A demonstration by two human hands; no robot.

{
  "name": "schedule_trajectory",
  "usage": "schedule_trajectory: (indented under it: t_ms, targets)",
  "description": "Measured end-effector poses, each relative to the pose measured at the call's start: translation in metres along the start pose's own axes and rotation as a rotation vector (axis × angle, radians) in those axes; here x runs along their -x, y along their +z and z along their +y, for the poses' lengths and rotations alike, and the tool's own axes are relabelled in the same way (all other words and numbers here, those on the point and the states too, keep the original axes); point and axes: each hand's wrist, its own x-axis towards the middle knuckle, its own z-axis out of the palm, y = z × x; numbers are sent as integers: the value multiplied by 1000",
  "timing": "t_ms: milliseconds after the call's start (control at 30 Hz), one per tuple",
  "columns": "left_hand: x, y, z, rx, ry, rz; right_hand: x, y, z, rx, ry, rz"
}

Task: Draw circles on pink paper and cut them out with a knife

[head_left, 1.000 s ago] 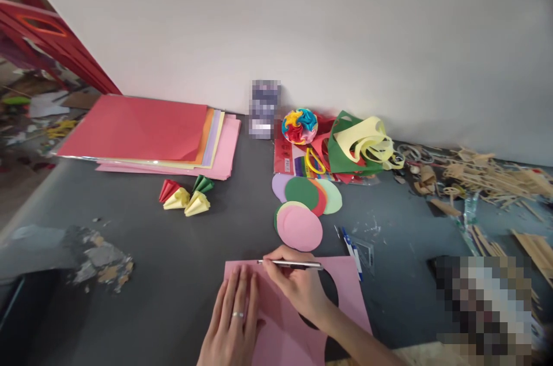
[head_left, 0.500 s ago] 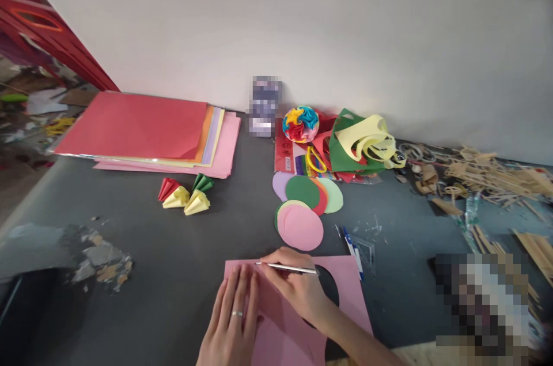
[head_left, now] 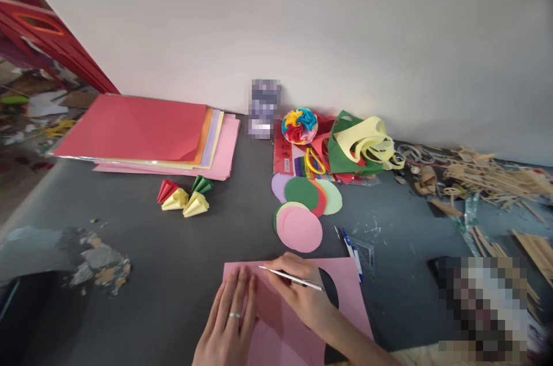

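Observation:
My left hand (head_left: 228, 317) lies flat with its fingers stretched over the left part of a pink paper sheet (head_left: 349, 291); a ring is on one finger. In my right hand (head_left: 305, 297) I pinch a slim, silvery-white pen (head_left: 294, 279), its point close to the sheet's upper edge, just right of my left fingertips. The sheet has a large round cut-out (head_left: 330, 288) through which the dark table shows, partly covered by my right hand. Above the sheet, a pink paper circle (head_left: 299, 229) rests on other circles, near a dark green circle (head_left: 301, 193).
Coloured paper (head_left: 138, 127) is stacked at the back left. Folded paper pieces (head_left: 196, 204) sit before it. A paper ball (head_left: 299, 126) and green-and-yellow offcuts (head_left: 363, 141) lie by the wall. Blue-and-white pens (head_left: 352, 253) and a set square (head_left: 365, 256) lie right; wooden sticks (head_left: 496, 176) beyond.
The pen in my right hand now slants more steeply, its rear end lower. My left hand stays flat on the sheet. The view has shifted slightly.

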Motion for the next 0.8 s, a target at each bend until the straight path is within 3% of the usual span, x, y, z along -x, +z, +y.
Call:
schedule_trajectory:
  t_ms: [467, 667, 800]
  targets:
    - [-10, -5, -1, -30, 21, 50, 12, -2, 6, 23, -20, 52]
    - [-11, -5, -1, -27, 14, 48, 10, -16, 2, 81, -125, -71]
    - [-4, 1, 1, 4, -4, 29, 9, -18, -4, 98, -136, -16]
